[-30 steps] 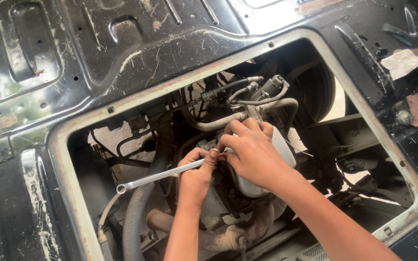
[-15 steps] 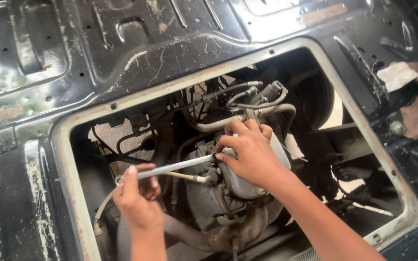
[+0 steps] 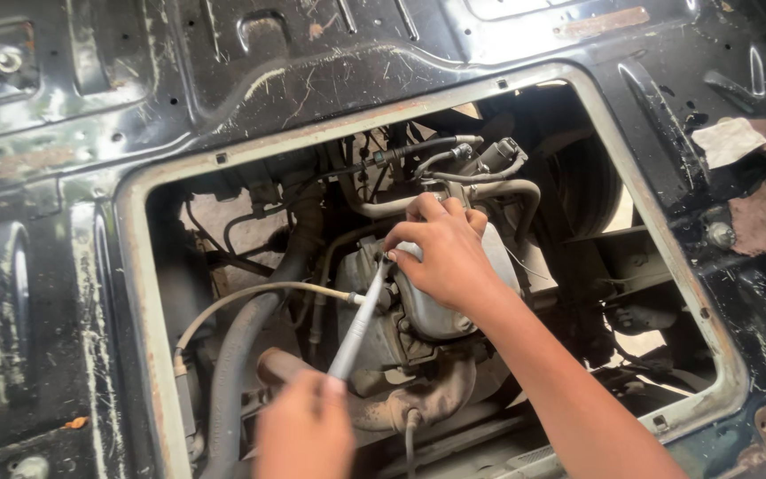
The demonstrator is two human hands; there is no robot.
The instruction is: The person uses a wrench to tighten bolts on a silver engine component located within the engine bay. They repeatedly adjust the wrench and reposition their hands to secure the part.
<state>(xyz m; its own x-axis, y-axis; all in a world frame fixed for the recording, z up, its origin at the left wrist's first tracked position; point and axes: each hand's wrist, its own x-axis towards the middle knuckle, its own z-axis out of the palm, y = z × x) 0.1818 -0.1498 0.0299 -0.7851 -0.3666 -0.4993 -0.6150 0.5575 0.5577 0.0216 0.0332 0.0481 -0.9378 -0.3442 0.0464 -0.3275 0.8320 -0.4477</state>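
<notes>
The wrench (image 3: 358, 321) sits on a fastener at the engine cover (image 3: 441, 306), probably fully seated. Keep its head square; the right hand (image 3: 445, 257) pinches it there, and the left hand (image 3: 305, 430), closed around the handle, pulls smoothly. Since 0.5 s ago the handle swings downward from near level.

The opening in the floor panel (image 3: 90, 293) was crowded. A thick hose (image 3: 250, 337) and a thin cable (image 3: 250, 297) crossed its left half, leaving only narrow gaps. The engine (image 3: 418, 319), the wrench (image 3: 358, 324) and both hands, left (image 3: 305, 430) and right (image 3: 443, 257), filled the middle. Pipes (image 3: 489, 191) barred the top. To the right, beside the tyre (image 3: 587, 186), darker room lay open.
</notes>
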